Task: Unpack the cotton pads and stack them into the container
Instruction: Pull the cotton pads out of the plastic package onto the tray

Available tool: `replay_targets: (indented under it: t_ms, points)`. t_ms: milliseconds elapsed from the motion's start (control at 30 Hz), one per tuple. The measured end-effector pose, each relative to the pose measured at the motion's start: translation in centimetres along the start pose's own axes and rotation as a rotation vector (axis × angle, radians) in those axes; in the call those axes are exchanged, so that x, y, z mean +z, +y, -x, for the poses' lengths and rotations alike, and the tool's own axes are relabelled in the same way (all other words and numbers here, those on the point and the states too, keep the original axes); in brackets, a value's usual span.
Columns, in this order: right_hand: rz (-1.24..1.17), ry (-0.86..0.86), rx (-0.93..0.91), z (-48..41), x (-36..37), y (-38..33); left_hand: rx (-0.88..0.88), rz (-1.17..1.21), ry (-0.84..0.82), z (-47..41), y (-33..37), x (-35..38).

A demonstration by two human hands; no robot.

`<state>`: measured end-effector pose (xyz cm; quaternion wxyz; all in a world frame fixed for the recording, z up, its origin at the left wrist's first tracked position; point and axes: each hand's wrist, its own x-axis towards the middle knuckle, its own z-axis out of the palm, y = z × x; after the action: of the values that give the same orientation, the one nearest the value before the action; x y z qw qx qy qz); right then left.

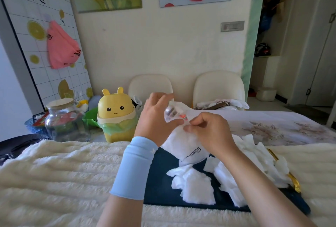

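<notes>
Pinching the top of the cotton-pad pack (183,145) with both hands: pressing the clear film with the thumb of the left hand (156,119), fingers spreading behind it, and nipping the same edge just beside it with the curled fingertips of the right hand (211,130). Holding the pack, bulging white and seemingly far from empty, above the far part of the dark blue tray (160,181). Leaving loose cotton pads (192,185) heaping untidily on the tray, near and right, towards its gold handle (294,181). Judging the unpacking as under way and the stacking as not begun. Not managing to identify the container with certainty; noting a lidded glass jar (63,123) and a yellow bunny-eared bin (116,114) far left, well apart from the pads.
</notes>
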<state>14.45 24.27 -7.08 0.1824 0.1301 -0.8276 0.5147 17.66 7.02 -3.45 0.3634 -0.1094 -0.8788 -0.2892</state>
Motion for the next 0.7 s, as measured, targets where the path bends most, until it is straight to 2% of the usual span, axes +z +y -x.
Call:
replay_targets:
  t_ms: [67, 100, 233, 300, 433, 567, 700]
  points:
    - [0.058, 0.061, 0.035, -0.2, -0.3, 0.3, 0.073, -0.083, 0.153, 0.0, 0.2, 0.1]
    - [0.052, 0.086, 0.038, -0.3, -0.5, 0.4, 0.075, -0.092, 0.161, 0.0, 0.2, 0.0]
    - [-0.019, 0.157, -0.020, -0.6, -0.9, 0.9, -0.077, -0.079, -0.200, 0.3, -0.5, 0.7]
    - [0.011, 0.153, -0.075, -0.6, -0.7, 1.2, -0.105, -0.023, -0.258, 0.5, -1.0, 1.4]
    - [0.027, 0.098, -0.128, -0.4, -0.2, 1.5, -0.140, 0.092, -0.168, 0.7, -1.9, 1.7]
    - [0.031, 0.065, -0.162, -0.2, -0.1, 1.3, -0.173, 0.107, -0.177, 1.1, -1.9, 1.6]
    - [-0.024, -0.054, -0.099, -0.1, -0.3, 1.1, -0.069, 0.075, -0.120, 0.9, -2.0, 1.6]
